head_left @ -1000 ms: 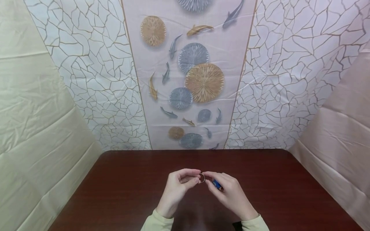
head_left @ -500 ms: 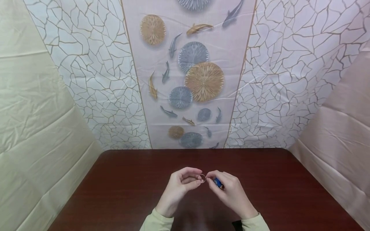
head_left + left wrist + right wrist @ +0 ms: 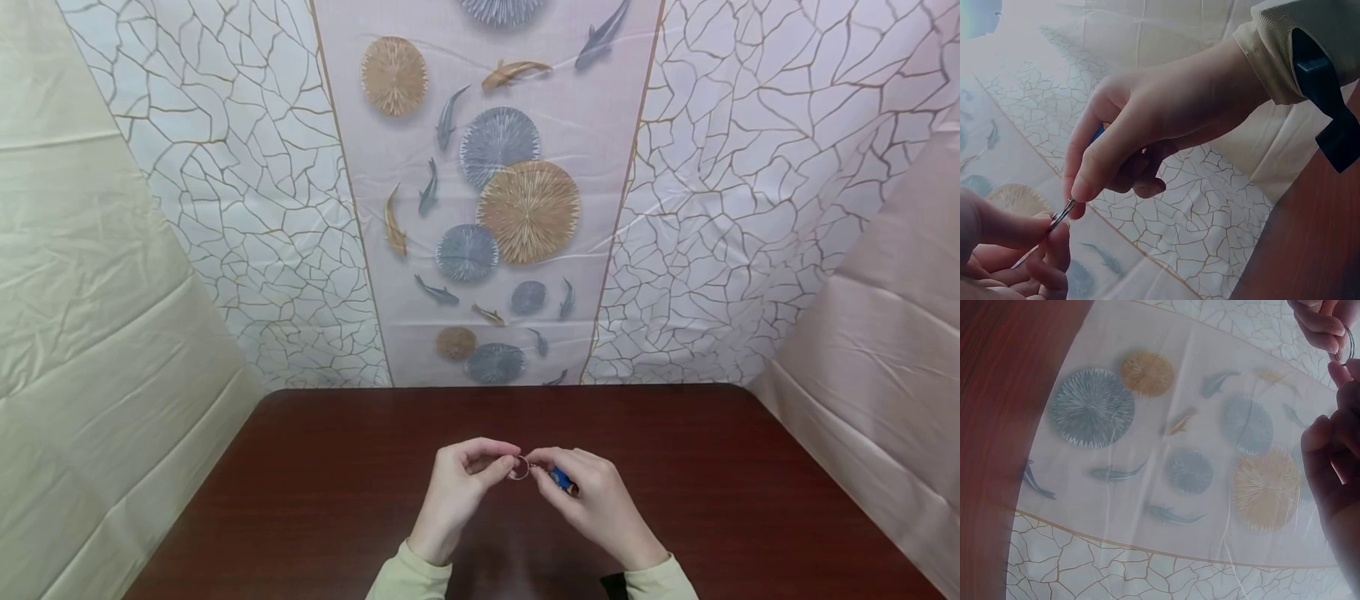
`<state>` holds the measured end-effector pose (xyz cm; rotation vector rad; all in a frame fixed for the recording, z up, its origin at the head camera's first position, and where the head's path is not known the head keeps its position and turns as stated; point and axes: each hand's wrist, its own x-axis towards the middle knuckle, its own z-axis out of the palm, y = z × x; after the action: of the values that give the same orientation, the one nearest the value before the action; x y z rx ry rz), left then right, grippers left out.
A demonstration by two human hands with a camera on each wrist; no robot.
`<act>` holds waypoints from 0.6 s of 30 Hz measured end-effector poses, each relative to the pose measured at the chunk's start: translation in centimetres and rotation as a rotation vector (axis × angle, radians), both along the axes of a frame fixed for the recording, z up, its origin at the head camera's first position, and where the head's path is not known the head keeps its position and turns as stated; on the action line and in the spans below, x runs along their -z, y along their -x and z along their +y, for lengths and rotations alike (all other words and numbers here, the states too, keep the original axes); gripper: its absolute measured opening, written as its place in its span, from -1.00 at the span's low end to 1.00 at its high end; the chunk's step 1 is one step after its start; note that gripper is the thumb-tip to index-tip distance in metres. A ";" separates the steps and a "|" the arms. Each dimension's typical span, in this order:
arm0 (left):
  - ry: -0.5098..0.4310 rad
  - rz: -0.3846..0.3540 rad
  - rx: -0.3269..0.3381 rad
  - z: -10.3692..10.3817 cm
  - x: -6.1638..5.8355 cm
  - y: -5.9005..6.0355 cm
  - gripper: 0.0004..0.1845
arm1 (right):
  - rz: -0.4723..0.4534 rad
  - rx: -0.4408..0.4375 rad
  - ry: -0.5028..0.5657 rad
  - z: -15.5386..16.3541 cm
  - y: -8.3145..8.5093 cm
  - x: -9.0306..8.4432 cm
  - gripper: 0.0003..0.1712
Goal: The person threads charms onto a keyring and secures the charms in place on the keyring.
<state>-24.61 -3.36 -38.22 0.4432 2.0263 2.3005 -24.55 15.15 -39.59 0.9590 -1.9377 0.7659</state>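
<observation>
A small metal ring (image 3: 519, 468) is held above the dark red-brown bench (image 3: 315, 500), between the two hands, near the bench's middle and toward its near edge. The ring is pinched by the left hand (image 3: 457, 492), whose thumb and forefinger are curled narrow around its left side; in the left wrist view the fingertips (image 3: 1054, 234) are seen closed on the thin metal rim. The ring's right side is met by the right hand (image 3: 592, 500), whose fingers are bent tightly and pressed at the rim. A small blue object (image 3: 561, 477) is gripped within the same right hand, only a short part of it being visible between the fingers; what it is cannot be told. In the right wrist view the ring (image 3: 1349, 342) is seen as a thin wire loop at the upper right corner, touched by fingers from both sides. Pale cream sleeves (image 3: 408, 575) are worn on both forearms, and a dark strap (image 3: 1325, 94) is fastened at the right wrist. Behind the bench a patterned cloth (image 3: 495, 208) is hung, printed with fish and round fan shapes, flanked by crackle-patterned panels (image 3: 247, 208)
</observation>
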 end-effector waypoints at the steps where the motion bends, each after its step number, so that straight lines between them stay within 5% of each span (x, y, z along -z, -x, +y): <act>1: 0.000 -0.005 0.014 0.0 0.0 0.0 -0.73 | 0.001 0.001 0.002 0.0 0.0 0.0 -0.61; 9: -0.008 -0.067 0.120 -0.3 -0.1 0.1 -0.63 | 0.004 0.005 0.011 0.0 0.2 0.2 -0.57; 18: -0.022 -0.007 0.031 -0.2 -0.2 -0.2 -0.70 | 0.014 0.008 0.003 -0.1 0.0 0.0 -0.60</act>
<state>-24.45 -3.56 -38.01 0.4634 1.9787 2.3054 -24.56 15.04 -39.59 0.9521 -1.9265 0.7557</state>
